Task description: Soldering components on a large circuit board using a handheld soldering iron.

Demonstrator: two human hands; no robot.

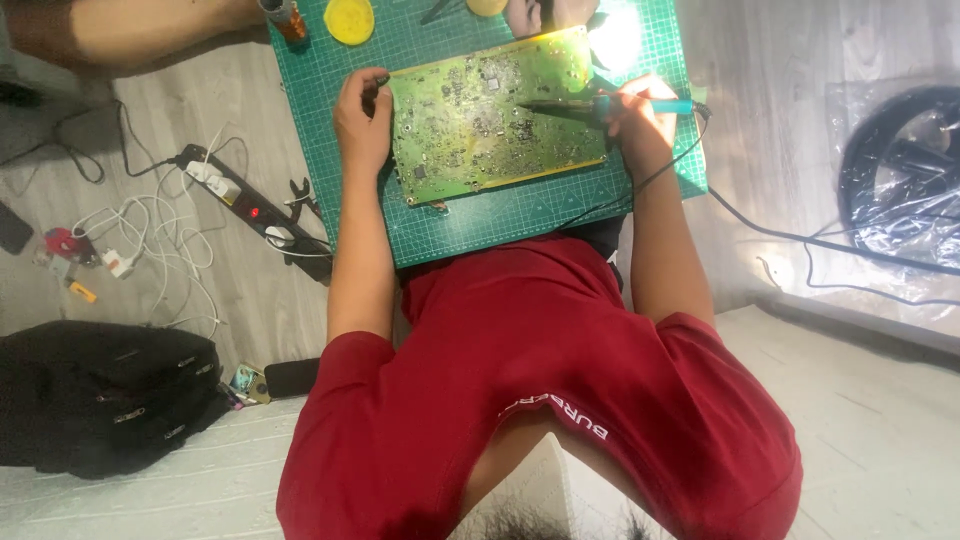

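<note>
Mat (520, 215), green, on wood floor (200, 90) w/ circuit board (490, 115)

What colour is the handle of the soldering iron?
Teal-blue handle of the soldering iron, held in the right hand; head view.

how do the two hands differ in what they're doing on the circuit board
The left hand rests at the left edge of the circuit board, fingers curled against it; whether it pinches anything is unclear. The right hand grips a teal-handled soldering iron whose tip lies over the board's middle. The left has no cable; a black one trails from the right. Both sit over the green mat.
</note>
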